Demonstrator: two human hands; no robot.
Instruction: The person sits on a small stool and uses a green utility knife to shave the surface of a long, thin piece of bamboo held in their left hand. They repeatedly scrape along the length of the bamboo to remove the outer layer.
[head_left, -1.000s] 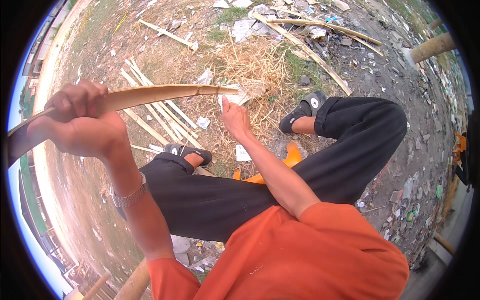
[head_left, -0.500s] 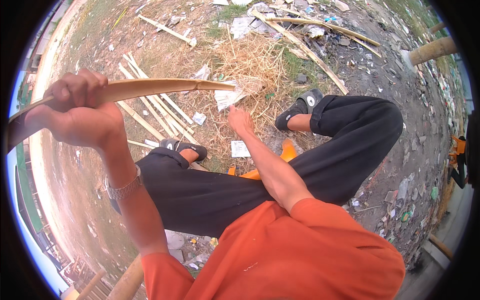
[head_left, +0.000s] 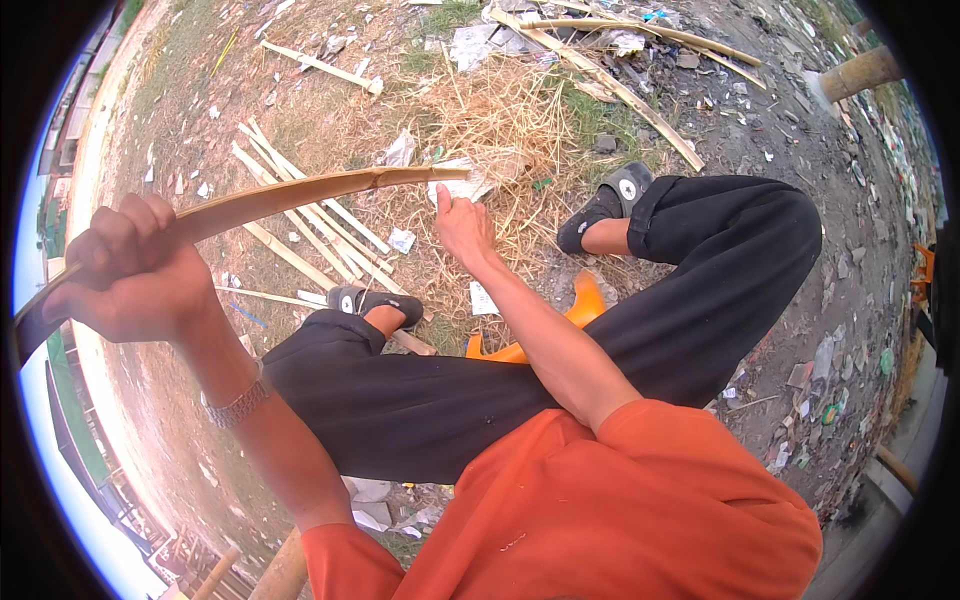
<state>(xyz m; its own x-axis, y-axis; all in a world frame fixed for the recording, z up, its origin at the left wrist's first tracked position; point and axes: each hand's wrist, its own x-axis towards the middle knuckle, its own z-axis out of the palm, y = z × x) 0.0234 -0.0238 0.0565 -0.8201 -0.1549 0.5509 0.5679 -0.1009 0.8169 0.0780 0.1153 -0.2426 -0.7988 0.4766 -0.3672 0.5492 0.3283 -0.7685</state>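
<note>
My left hand is closed round a long, flat bamboo strip at the far left. Held up above the ground, the strip curves across to the right, its end close to my right hand. That hand has its thumb raised just below the strip's end and its other fingers curled in; whatever they hold, if anything, is hidden. Behind the strip's end lies a crumpled whitish sheet on the straw.
Several bamboo strips lie on the ground at left, with longer pieces at the far right. Dry straw covers the middle. An orange curved plastic piece is between my legs. Bamboo posts stand at right.
My left hand has dropped a little and shifted left, with the strip in it. My right hand has moved slightly left, its thumb now raised by the strip's end. The whole view has shifted slightly.
</note>
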